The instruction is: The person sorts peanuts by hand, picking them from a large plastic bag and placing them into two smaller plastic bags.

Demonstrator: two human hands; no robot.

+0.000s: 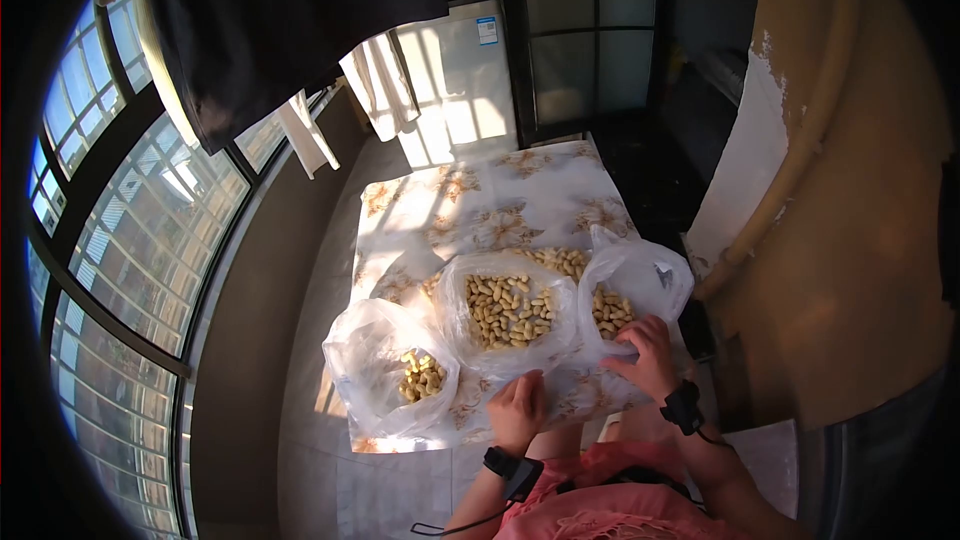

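Three clear plastic bags stand open on the table. The middle bag (455, 305) holds a broad layer of unshelled peanuts (500, 310). Fewer peanuts (422, 377) lie in the left bag (350, 360). My left hand (518, 410) is closed at the table's near edge, just in front of the middle bag; whatever its curled fingers may hold is hidden. At the near side of the right bag (655, 275), my right hand (648, 358) reaches over the rim, thumb and fingers apart, close to the peanuts (610, 312) inside. Nothing shows between its fingers.
A flowered cloth covers the table (480, 200). More peanuts (560, 260) lie behind the middle bag. Dark clothing (290, 30) hangs at the upper left, before barred windows (150, 230). A white appliance (455, 90) stands beyond the table; a brown wall (850, 290) rises at right.
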